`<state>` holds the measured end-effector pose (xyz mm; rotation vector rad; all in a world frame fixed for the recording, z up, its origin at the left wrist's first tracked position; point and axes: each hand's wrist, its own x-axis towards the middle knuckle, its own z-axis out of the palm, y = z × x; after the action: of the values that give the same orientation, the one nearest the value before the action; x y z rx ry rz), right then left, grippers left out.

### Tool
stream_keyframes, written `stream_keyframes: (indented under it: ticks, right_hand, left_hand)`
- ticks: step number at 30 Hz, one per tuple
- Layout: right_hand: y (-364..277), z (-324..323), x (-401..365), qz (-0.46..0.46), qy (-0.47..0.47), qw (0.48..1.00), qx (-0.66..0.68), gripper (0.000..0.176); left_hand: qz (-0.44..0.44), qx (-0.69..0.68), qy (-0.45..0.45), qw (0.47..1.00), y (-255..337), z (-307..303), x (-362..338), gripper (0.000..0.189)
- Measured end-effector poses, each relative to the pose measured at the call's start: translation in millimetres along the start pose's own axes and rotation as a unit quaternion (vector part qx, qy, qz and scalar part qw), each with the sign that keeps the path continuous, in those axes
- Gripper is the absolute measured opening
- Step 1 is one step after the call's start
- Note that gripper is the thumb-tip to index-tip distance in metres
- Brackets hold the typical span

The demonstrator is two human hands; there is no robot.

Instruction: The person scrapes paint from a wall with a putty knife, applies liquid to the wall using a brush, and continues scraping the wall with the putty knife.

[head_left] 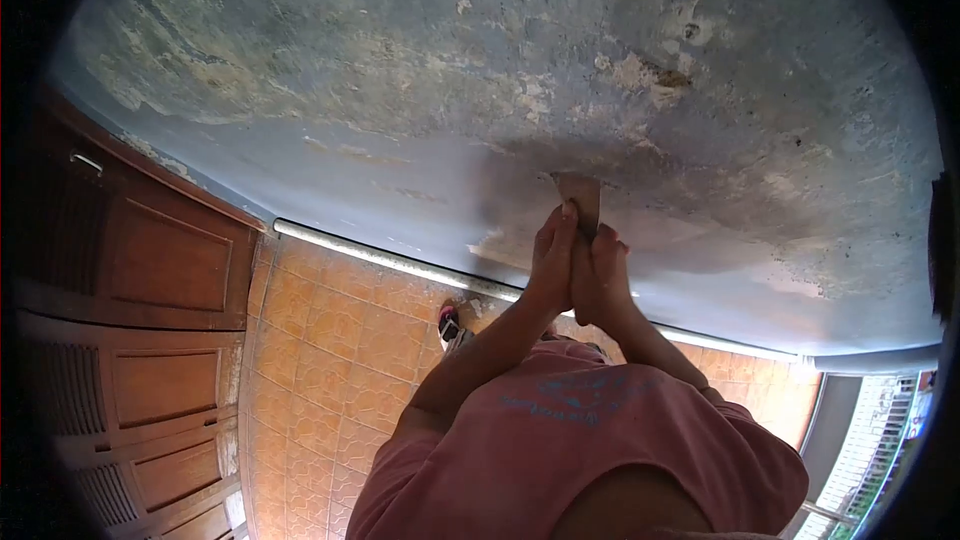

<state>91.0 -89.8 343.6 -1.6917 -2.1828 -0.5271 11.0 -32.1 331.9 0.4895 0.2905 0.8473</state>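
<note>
Both my hands are together in front of a worn grey-blue wall [400,60] with patchy, peeling paint. A flat scraper-like blade [578,196] stands out above the fingers, its wide edge against the wall. My left hand [553,255] is closed on the tool from the left side, thumb up near the blade. Beside it, my right hand [603,265] is closed too, its fingers bent round the tool's lower part. The handle is mostly hidden by the hands.
Brown wooden doors [170,390] with louvres stand at the left. Orange patterned tiles [320,360] cover the floor below a pale skirting strip [400,262]. One shoe [448,318] shows near the wall's foot. A white grille [875,440] is at the lower right.
</note>
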Motion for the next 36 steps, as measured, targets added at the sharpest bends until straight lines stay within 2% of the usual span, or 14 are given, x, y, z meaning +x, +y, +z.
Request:
stream_keyframes:
  ticks: [4,7,10,13,17,19,21,23,27,30,31,33,35,36]
  right_hand:
    - [-6.4,-20.8,4.9,0.01,-0.093,0.99,-0.103,0.051]
    - [-3.1,-0.7,-1.1,0.083,0.04,0.994,0.061,0.043]
    - [11.9,-7.0,-8.5,0.162,-0.061,0.93,0.324,0.049]
    - [-4.1,-11.3,8.6,0.145,0.047,0.972,0.181,0.026]
    - [12.7,-2.7,-12.3,0.084,-0.021,0.982,0.167,0.03]
    - [10.7,-9.7,-9.5,0.137,-0.089,0.959,0.23,0.032]
    - [11.3,-1.1,-3.1,0.047,0.008,0.993,0.104,0.033]
    - [7.6,2.0,1.2,0.115,0.042,0.967,0.225,0.033]
    - [5.5,-37.6,14.0,0.319,-0.077,0.849,0.414,0.027]
    - [9.6,8.2,30.6,0.147,-0.001,0.945,0.293,0.031]
    - [9.6,14.9,31.8,0.026,-0.036,0.992,0.117,0.035]
    - [2.9,-3.2,36.6,0.158,-0.11,0.94,0.282,0.037]
    - [-2.0,-11.8,25.0,0.162,-0.103,0.953,0.233,0.038]
    - [-1.6,-14.1,11.7,0.097,-0.055,0.988,0.103,0.038]
  left_hand:
    - [-0.012,0.008,-0.015,1.0,-1.9,3.4,1.7,0.039]
    - [-0.011,0.011,0.0,1.0,4.9,15.9,1.2,0.039]
    - [-0.004,0.022,0.045,0.999,-9.8,12.6,-3.5,0.038]
    - [0.007,0.022,0.008,1.0,0.0,11.4,2.8,0.037]
    - [0.021,0.045,0.039,0.998,-5.2,17.4,-2.2,0.037]
    - [0.017,0.041,0.06,0.997,-4.9,25.3,-6.0,0.036]
    - [0.023,0.024,0.037,0.999,-2.4,27.4,-0.9,0.035]
    - [0.024,0.005,-0.02,0.999,2.6,16.8,-0.1,0.034]
    - [0.045,0.088,0.068,0.993,-14.3,5.6,5.5,0.037]
    - [0.033,-0.029,0.078,0.996,-6.0,2.4,10.9,0.038]
    - [0.044,-0.052,0.049,0.996,4.5,-5.1,9.7,0.038]
    - [0.034,-0.09,0.03,0.995,13.1,-7.0,5.8,0.038]
    - [0.033,0.055,0.057,0.996,3.7,6.5,-3.6,0.04]
    - [0.037,0.124,0.071,0.989,-0.4,11.1,-3.5,0.041]
